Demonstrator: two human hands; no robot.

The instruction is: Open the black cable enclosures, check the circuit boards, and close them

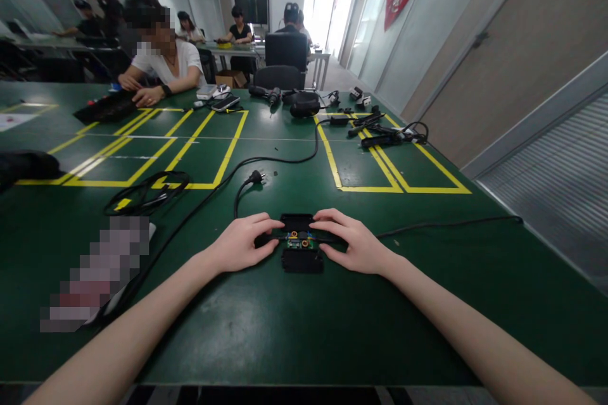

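Note:
On the green table in front of me lies an opened black power adapter. A small circuit board (300,240) with copper-ringed coils sits in the middle, between the upper case half (297,219) and the lower case half (303,262). My left hand (242,244) grips the adapter's left end, thumb and fingers around where the black cord enters. At the opposite end, my right hand (357,243) holds it the same way, its fingertips on the upper case half and its thumb near the board. A black power plug (256,177) lies beyond my left hand.
Coiled black cable (147,195) and a blurred-out flat item (102,272) lie to the left. Farther back are a power drill (273,97), a heap of adapters and cords (384,133) and yellow tape (373,190) rectangles. Across the table a person (166,63) handles a black tray-like object.

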